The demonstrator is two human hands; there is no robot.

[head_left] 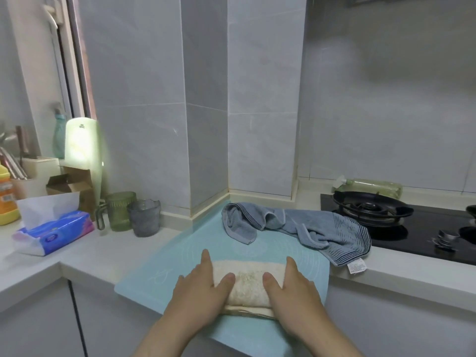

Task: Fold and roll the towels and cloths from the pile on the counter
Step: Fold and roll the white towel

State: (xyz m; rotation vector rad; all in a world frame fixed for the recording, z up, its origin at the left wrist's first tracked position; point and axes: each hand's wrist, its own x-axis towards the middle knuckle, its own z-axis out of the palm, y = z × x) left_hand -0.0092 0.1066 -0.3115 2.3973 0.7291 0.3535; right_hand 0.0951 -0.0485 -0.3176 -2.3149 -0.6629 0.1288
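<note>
**A:** Where is the cloth being worked?

**B:** The cream towel (247,282) lies on the pale blue mat (159,274), near the front edge of the tabletop (85,253); it is mostly a fat roll, with its long axis running left to right across the person.

**A:** And the hands?

**B:** One at each end; the left hand (203,287) flanks the left end and the right hand (293,289) the right, so neither is nearer; the fingers (206,256) are fairly straight and pressed along the ends, with the thumbs resting on top; nothing is pinched.

**A:** What does the next push turn on?

**B:** A flat strip of towel shows under the roll's near side; I judge the last turn must run square to the long axis, both hands moving evenly, or the roll goes cone-shaped.

**A:** What is left?

**B:** The blue-grey towel (309,228), crumpled at the back of the mat beside the gas hob (386,228), is not yet folded.
</note>
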